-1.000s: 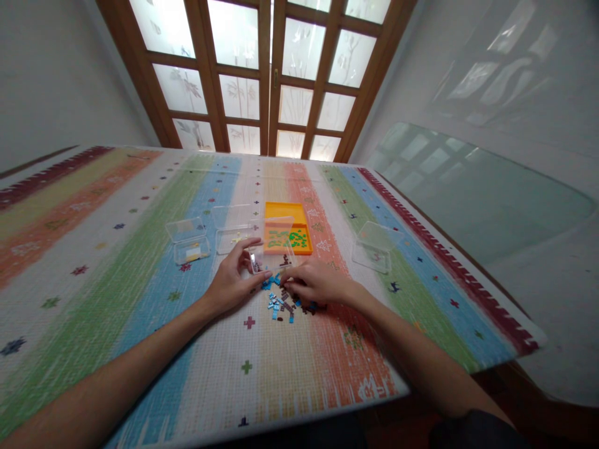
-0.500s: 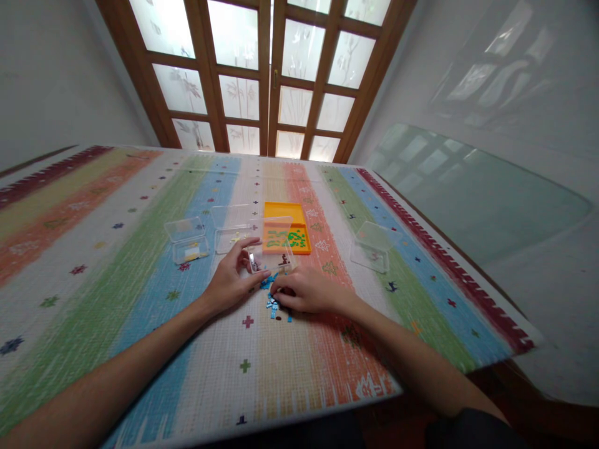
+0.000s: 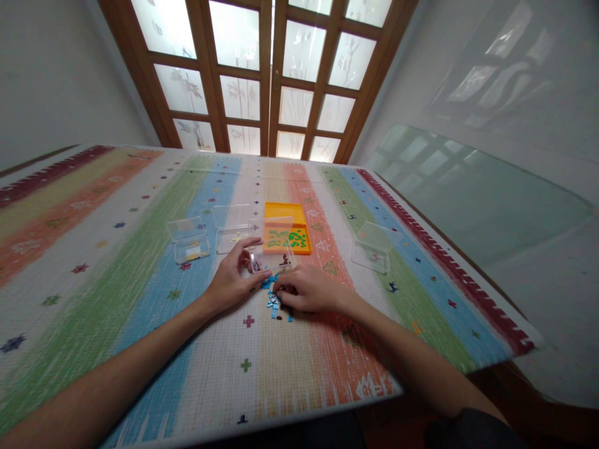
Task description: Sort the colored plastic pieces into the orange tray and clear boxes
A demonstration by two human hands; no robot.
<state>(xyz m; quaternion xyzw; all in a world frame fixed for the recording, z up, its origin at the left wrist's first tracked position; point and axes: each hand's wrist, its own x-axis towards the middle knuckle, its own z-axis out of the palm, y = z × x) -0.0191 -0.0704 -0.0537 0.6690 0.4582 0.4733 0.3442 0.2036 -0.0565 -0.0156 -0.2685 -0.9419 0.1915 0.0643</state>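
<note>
My left hand point(image 3: 234, 273) grips the left side of a clear plastic box point(image 3: 271, 264), thumb at the front and fingers behind. Small dark brown pieces point(image 3: 284, 259) lie inside it, and its see-through lid stands raised at the back. Just in front of the box is a loose pile of small blue building bricks point(image 3: 272, 304), some with white. Over the pile's right side, my right hand point(image 3: 306, 288) has its fingers bent and pinched together at the bricks. What is between those fingertips is hidden. A small brown piece point(image 3: 279, 318) lies at the pile's near edge.
Behind the box lies an open orange case point(image 3: 286, 213) with small green pieces. Open clear boxes stand at the left point(image 3: 191, 249), nearer the middle point(image 3: 224, 242) and at the right point(image 3: 369, 255). A striped cloth point(image 3: 210, 386) covers the table.
The right hand's fingers have shifted very slightly at the blue bricks. The left hand and the box keep their place; the whole view has moved a touch.
</note>
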